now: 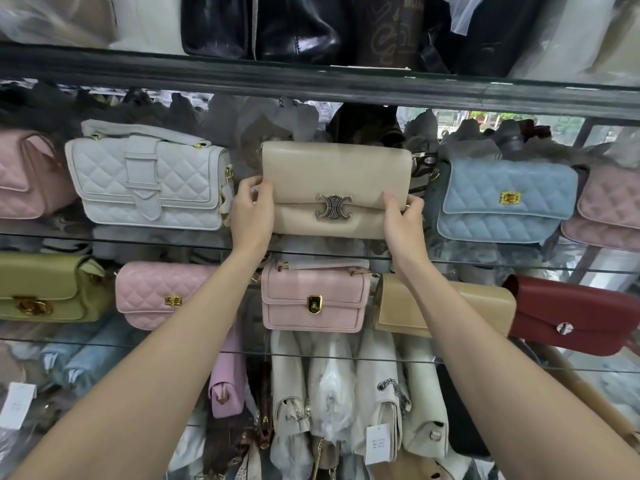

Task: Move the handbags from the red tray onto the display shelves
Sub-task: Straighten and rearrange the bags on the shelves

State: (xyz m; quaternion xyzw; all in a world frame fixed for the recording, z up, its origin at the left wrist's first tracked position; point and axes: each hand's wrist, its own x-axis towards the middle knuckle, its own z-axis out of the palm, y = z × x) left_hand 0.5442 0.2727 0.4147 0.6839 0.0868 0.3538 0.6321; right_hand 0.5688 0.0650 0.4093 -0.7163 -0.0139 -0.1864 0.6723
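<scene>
Bare forearms reaching up to glass shelf.
Left hand, right hand: fingers gripping ends of smooth beige handbag, metal clasp.

top shelf: black bags, glossy, mid. mid shelf: pink flap bag at l edge, white quilted bag beside it w/ strap buckle; blue quilted bag toward r, rose quilted bag at r edge, touching it. lower shelf, l to r: olive bag, pink quilted bag, pink clasp bag, tan bag, red bag w/ round snap. below: lilac bag on end, cream bags in plastic wrap, paper tag hanging.
</scene>
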